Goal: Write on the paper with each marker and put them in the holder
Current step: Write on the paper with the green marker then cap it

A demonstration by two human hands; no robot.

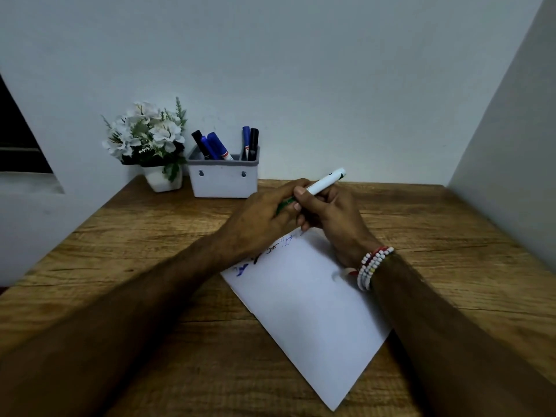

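A white pot (pixel 164 179) with white flowers (pixel 144 130) is standing near the far left corner of the wooden table (pixel 120 236), just in front of the pale wall (pixel 331 85).

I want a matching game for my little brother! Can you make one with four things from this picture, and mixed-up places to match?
Things:
1. green marker
2. paper
3. holder
4. flower pot

Places or states:
a. beside the holder, on its left
b. flat on the table, with scribbles on it
c. held by the left hand and right hand
d. blue markers and black markers stand in it

Pairs: 1-c, 2-b, 3-d, 4-a
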